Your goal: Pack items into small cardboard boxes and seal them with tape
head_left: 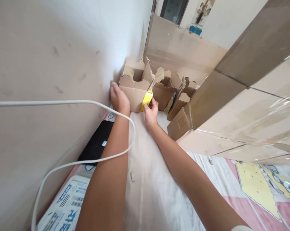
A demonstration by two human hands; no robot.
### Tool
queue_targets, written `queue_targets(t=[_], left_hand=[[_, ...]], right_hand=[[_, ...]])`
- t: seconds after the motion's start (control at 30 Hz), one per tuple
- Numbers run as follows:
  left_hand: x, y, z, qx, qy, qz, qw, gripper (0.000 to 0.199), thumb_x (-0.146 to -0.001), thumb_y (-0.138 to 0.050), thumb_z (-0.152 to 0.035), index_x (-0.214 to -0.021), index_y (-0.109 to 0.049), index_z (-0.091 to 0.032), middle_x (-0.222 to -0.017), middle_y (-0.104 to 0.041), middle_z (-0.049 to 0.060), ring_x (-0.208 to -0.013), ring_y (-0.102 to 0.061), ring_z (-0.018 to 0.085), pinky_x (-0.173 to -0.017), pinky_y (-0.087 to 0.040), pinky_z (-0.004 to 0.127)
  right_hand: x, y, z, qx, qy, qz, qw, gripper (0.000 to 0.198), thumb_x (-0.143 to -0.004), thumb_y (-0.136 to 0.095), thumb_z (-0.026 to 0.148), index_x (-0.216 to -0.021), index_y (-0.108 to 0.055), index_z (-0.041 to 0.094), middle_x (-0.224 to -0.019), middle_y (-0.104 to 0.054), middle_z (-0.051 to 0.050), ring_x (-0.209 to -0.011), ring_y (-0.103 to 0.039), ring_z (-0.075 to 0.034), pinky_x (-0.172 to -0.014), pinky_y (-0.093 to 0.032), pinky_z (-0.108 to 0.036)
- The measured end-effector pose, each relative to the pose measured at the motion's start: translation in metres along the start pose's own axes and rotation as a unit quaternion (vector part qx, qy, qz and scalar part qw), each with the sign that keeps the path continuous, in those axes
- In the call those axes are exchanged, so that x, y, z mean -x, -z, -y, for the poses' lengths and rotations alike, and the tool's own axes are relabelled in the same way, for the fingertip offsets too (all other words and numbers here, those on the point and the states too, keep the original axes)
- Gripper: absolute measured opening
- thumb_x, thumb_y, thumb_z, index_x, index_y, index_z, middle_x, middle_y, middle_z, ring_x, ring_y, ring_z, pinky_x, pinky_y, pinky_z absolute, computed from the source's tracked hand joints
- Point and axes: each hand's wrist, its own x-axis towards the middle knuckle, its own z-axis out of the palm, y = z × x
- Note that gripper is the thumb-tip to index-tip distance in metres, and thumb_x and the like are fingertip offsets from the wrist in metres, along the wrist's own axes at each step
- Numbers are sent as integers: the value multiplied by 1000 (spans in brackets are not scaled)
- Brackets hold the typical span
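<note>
An open cardboard box (135, 94) with torn, wavy top edges stands in the corner against the wall. My left hand (119, 98) is wrapped around its left side, with the fingertips partly hidden between box and wall. On the box's right side is a bright yellow glossy piece (147, 98); whether it belongs to the box I cannot tell. My right hand (151, 112) pinches this piece at its lower right, thumb in front and other fingers partly hidden. Just to the right stands a second open cardboard box (164, 93), close to my right fingers.
More narrow open cartons (180, 102) stand farther right, beside a tall taped cardboard panel (231, 106). A white cable (132, 128) loops across my left forearm. Along the wall lie a black flat object (96, 141) and a printed package (67, 199). A patterned sheet (154, 192) lies beneath.
</note>
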Motion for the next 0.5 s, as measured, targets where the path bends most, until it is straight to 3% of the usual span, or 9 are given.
queue_targets(t=[0.13,0.23,0.4,0.5], left_hand=[[8,13,-32,-23,-5,-36,999,60,-105,-26,-54,-129,-59,-9,-135,-63,13,-133,-52,30,-112,-34,50],[18,26,-70,-34,-9,-37,999,68,-104,-22,-58,-125,-59,-4,-132,-63,18,-134,-50,36,-113,-32,54],[46,60,-144,-17,21,-72,997,76,-103,-17,-62,-110,-62,-1,-125,-64,25,-131,-51,41,-111,-32,57],[60,87,-176,-12,-36,-75,996,80,-102,-13,-63,-106,-63,-1,-119,-67,26,-120,-60,38,-107,-41,54]], right_hand=[[6,-3,19,-58,14,-22,998,30,-77,-53,25,-105,-43,24,-103,-52,-4,-96,-53,-17,-92,-48,-31],[11,-2,50,-155,-15,-39,987,17,-80,-48,29,-90,-35,26,-87,-44,1,-81,-49,-15,-78,-47,-26],[34,27,137,-254,-5,-37,966,17,-84,-45,36,-79,-33,25,-75,-31,3,-64,-36,-13,-62,-36,-22],[63,55,191,-268,24,-4,963,19,-86,-46,35,-73,-36,24,-70,-33,4,-62,-34,-13,-60,-34,-23]])
